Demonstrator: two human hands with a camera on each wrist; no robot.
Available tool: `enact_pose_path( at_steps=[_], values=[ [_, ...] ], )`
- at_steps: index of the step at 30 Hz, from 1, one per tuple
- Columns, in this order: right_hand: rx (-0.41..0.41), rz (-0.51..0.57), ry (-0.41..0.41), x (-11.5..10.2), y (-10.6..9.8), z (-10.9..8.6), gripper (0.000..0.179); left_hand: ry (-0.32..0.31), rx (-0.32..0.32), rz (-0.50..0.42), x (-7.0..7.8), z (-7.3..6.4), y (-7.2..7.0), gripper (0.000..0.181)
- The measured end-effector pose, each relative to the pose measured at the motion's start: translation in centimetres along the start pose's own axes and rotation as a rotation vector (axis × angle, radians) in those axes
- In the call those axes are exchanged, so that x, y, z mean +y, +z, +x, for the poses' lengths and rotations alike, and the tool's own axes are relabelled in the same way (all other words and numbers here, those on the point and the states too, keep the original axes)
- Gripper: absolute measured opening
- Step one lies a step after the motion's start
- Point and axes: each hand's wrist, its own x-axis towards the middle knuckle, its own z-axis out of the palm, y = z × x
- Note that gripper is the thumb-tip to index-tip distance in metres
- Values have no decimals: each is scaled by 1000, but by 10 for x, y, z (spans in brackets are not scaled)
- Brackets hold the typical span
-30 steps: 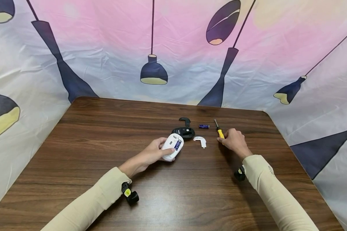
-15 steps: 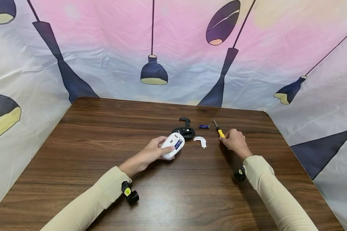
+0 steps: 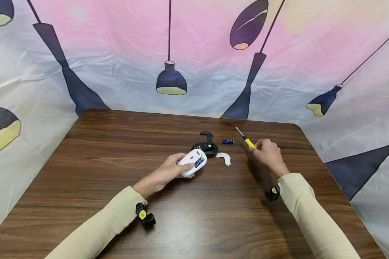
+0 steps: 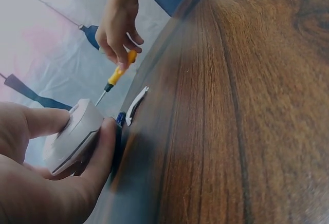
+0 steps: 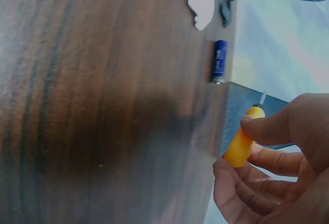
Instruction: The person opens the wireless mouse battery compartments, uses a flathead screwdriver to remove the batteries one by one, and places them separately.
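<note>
My left hand (image 3: 169, 172) grips a white computer mouse (image 3: 188, 158), underside up, thumb across it. A blue battery (image 3: 199, 162) sits in the mouse's open compartment. At the right, my right hand (image 3: 268, 155) pinches a screwdriver (image 3: 250, 142) by its yellow handle, the shaft pointing away and to the left. The right wrist view shows the thumb and fingers around that yellow handle (image 5: 239, 149), lifted off the table. Behind the white mouse lies a black mouse (image 3: 210, 148), its underside up and partly hidden.
A loose blue battery (image 3: 228, 141) lies beyond the white battery cover (image 3: 224, 158). A black cover (image 3: 207, 135) rests behind the black mouse. All lie on the brown wooden table (image 3: 123, 136), whose far edge meets a printed cloth backdrop (image 3: 126, 64).
My right hand has lifted the screwdriver off the table and shifted slightly right. My left hand keeps the white mouse in nearly the same place, tilted a little more.
</note>
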Motion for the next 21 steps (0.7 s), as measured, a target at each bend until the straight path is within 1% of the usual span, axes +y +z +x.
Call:
enact_pose_path(
  at_steps=[5,11,17,21],
  values=[
    [1,36,-18,-7,-6,-3,29,0,-4,1,0,1,0,47],
    [30,45,-63,-15,-11,-6,28,-12,-4,-3,1,2,-1,44],
    [48,63,-92,-28,-15,-10,27,-10,-13,-42,2,1,-2,42],
    [57,72,-117,-34,-18,-13,26,-15,-1,-57,3,0,-3,42]
  ],
)
